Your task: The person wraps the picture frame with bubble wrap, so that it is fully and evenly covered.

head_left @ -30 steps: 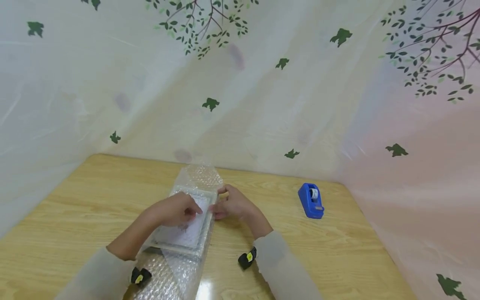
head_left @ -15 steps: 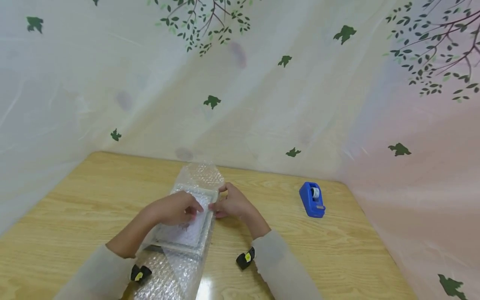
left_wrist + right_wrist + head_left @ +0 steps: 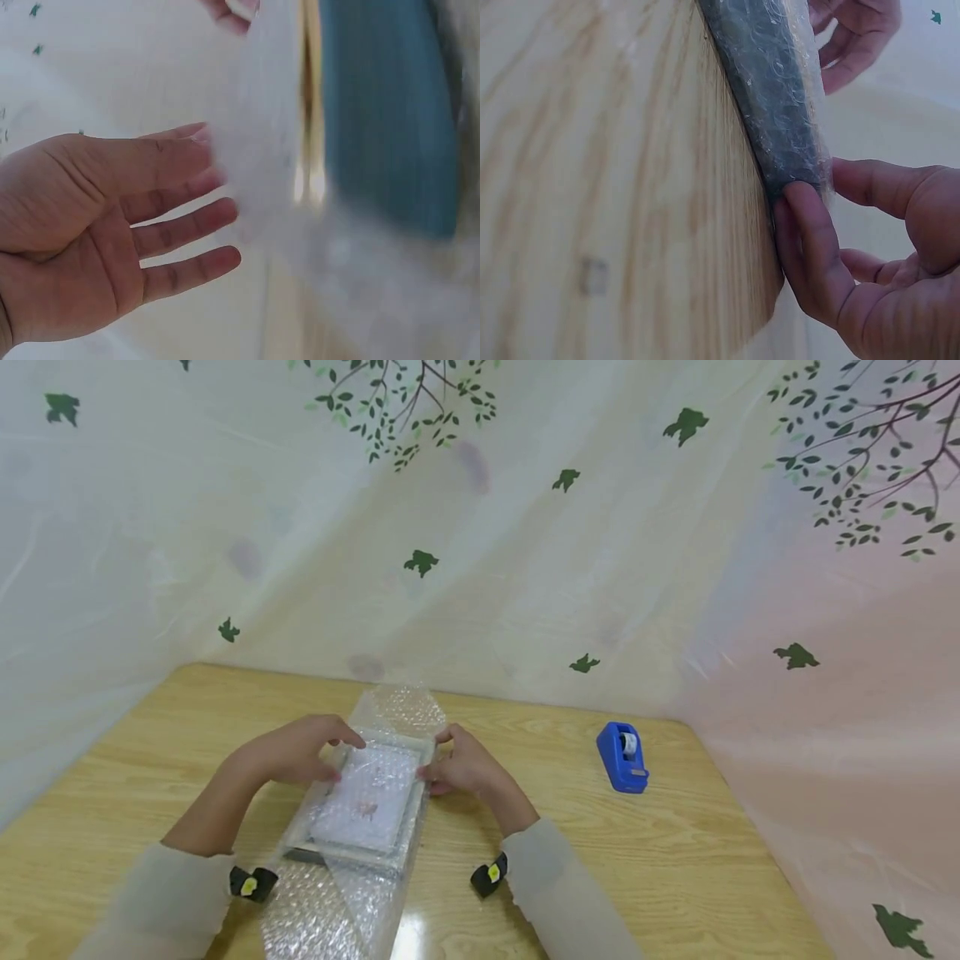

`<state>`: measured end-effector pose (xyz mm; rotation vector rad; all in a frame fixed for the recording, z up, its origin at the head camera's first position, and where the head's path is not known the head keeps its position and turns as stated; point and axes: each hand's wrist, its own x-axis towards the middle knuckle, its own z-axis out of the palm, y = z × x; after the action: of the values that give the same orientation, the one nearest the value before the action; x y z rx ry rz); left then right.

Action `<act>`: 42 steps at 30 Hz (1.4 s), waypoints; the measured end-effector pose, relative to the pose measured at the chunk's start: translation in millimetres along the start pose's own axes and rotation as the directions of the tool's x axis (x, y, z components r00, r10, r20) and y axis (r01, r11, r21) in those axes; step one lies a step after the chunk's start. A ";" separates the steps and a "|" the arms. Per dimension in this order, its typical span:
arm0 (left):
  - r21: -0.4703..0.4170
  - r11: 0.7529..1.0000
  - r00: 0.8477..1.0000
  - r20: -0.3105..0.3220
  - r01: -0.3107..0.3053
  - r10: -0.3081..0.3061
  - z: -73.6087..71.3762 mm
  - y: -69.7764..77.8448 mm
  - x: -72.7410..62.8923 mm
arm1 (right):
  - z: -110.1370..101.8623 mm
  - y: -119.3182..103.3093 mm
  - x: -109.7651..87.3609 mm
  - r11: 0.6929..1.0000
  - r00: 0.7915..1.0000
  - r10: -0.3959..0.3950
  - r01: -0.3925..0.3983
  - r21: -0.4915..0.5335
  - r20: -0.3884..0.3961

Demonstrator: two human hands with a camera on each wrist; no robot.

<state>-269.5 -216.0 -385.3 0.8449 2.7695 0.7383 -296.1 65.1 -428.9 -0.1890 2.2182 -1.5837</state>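
A picture frame [image 3: 369, 806] with a pale border lies on a sheet of bubble wrap [image 3: 315, 906], with wrap folded over its right side. My right hand [image 3: 468, 768] pinches the wrapped right edge, thumb on top and fingers down the side; the right wrist view shows the fingertips against the bubble wrap [image 3: 761, 90]. My left hand [image 3: 296, 750] is at the upper left side of the frame, thumb and forefinger spread apart. In the left wrist view the left hand [image 3: 112, 225] has nearly straight fingers, their tips right at the wrap. The frame's blue-grey side [image 3: 390, 112] shows there.
On the right of the wooden table [image 3: 645, 877] stands a blue tape dispenser [image 3: 623, 758] with a roll of tape. A pale curtain [image 3: 495, 602] printed with leaves hangs behind the table. Loose bubble wrap extends beyond the frame's far and near ends.
My left hand has moved left from over the middle of the picture to the frame's upper left side, uncovering the picture. The right hand has stayed at the right edge.
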 end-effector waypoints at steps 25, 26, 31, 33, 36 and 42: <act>-0.149 0.987 0.998 0.018 0.057 -0.055 6.8 -22.3 0.1 | -2.7 2.3 0.2 0.999 1.000 -0.010 0.009 0.046 0.013; -0.147 0.988 0.998 0.024 0.055 -0.052 7.6 -21.7 0.4 | -2.6 2.2 0.2 0.999 1.000 -0.010 0.009 0.046 0.014; -0.118 0.993 0.999 0.049 0.002 0.004 11.1 -16.1 3.1 | -2.1 1.2 -0.4 0.999 1.000 -0.017 0.017 0.051 0.012; -0.108 0.994 0.999 0.050 -0.010 0.016 12.1 -14.9 4.3 | -1.7 1.1 -1.0 0.999 1.000 -0.021 0.021 0.046 0.004; -0.102 0.995 0.998 0.058 -0.006 0.012 12.6 -13.7 5.2 | -0.9 -0.3 -2.4 0.999 1.000 -0.024 0.024 0.029 -0.003; -0.077 0.997 0.998 0.064 0.022 -0.017 13.5 -12.9 5.4 | 0.8 -3.6 -4.0 1.000 1.000 -0.022 0.021 0.016 0.017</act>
<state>-276.5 -216.8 -403.5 0.8105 2.6711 0.7957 -292.6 64.5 -424.7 -0.2215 2.1971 -1.6046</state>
